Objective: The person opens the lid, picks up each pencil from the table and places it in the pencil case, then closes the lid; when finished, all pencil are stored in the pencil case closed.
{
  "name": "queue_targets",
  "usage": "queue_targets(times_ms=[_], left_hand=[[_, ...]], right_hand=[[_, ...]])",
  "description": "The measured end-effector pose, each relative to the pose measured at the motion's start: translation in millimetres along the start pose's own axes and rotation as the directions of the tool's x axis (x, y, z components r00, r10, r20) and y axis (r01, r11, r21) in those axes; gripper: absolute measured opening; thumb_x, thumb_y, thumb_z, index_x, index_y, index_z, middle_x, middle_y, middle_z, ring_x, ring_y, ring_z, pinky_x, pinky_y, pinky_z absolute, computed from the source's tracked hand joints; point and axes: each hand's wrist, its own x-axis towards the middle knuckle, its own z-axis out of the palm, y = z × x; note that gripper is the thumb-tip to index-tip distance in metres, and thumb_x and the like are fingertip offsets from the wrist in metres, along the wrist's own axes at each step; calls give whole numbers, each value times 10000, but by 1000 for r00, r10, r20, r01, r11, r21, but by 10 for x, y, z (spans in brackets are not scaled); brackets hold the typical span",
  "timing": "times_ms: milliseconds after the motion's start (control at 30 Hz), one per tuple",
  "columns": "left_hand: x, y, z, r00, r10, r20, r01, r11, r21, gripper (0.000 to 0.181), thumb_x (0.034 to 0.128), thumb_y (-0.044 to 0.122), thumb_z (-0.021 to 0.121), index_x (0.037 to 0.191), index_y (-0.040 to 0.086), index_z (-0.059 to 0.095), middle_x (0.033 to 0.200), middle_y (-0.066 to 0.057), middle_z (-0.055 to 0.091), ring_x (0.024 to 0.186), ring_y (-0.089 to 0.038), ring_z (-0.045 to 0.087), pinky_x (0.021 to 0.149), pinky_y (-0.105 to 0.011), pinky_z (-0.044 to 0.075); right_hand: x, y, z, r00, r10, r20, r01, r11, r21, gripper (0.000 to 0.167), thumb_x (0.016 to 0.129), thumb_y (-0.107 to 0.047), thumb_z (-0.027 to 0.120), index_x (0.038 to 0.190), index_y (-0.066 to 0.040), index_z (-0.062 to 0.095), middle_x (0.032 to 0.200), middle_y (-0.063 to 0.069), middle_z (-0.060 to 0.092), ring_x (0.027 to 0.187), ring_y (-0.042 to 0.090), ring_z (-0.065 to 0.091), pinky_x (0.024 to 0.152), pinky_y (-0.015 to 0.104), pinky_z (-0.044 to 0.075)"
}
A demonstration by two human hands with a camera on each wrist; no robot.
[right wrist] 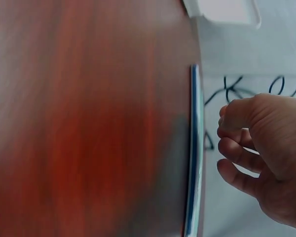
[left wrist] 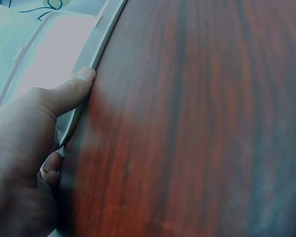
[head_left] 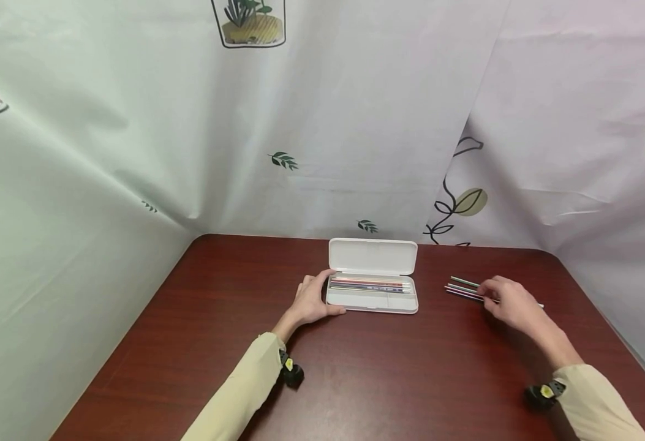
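Observation:
A white pencil case [head_left: 372,300] lies with its lid [head_left: 373,256] raised toward the back wall. Several colored pencils [head_left: 369,285] lie side by side in its long upper compartment. At the case's left end, my left hand [head_left: 312,300] grips it, thumb on the front edge; the left wrist view shows that thumb [left wrist: 79,86] against the rim. To the right of the case, loose pencils [head_left: 462,290], one of them green, lie on the table. Over them hovers my right hand [head_left: 512,302], its fingers loosely bent. In the right wrist view, nothing shows between its fingertips and the pencils [right wrist: 193,148].
The dark red-brown wooden table [head_left: 388,367] reaches back to a white patterned cloth [head_left: 322,122], which hangs behind it and along the sides. Small black devices are strapped at both wrists, below beige sleeves.

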Motion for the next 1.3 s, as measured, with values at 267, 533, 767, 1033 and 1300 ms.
queue_targets(times_ms=[267, 533, 767, 1033, 1300], left_hand=[[-8, -1, -1, 1000, 1, 1, -1, 1000, 1, 921, 687, 373, 917, 1462, 152, 471, 1236, -110, 598, 1133, -293, 462, 924, -458, 371], [-18, -15, -5, 1000, -20, 17, 20, 1000, -10, 919, 701, 364, 911, 1477, 167, 459, 1261, -112, 584, 1158, -306, 447, 945, -470, 362], [-13, -27, 3, 1000, 1, -3, -1, 1000, -4, 918, 683, 371, 918, 1457, 155, 474, 1231, -114, 599, 1134, -308, 459, 929, -477, 369], [13, -26, 21, 1000, -8, 4, 8, 1000, 0, 923, 690, 363, 917, 1470, 169, 464, 1245, -104, 599, 1151, -299, 454, 949, -459, 356], [17, -29, 22, 1000, -7, 2, 7, 1000, 8, 922, 690, 359, 919, 1468, 167, 464, 1248, -108, 597, 1151, -298, 457, 944, -458, 357]], right_hand=[[-277, 245, -90, 998, 56, 37, -54, 997, -45, 174, 734, 62, 743, 880, -13, 685, 851, 73, 602, 729, 265, 570, 627, 469, 463], [-375, 349, -94, 998, 48, 29, -47, 997, -62, 202, 710, 66, 755, 877, -24, 686, 862, 71, 602, 745, 266, 568, 640, 472, 463], [-381, 389, -72, 999, 37, 14, -36, 997, -63, 215, 697, 63, 750, 869, -49, 685, 840, 30, 592, 734, 229, 559, 627, 447, 456], [-386, 397, -59, 999, 46, 26, -44, 997, -58, 221, 696, 72, 746, 863, -56, 676, 821, 12, 585, 716, 211, 550, 605, 431, 454], [-370, 401, -70, 997, 62, 51, -59, 996, -62, 223, 702, 74, 719, 858, -78, 674, 790, -26, 553, 694, 167, 519, 566, 399, 432]])
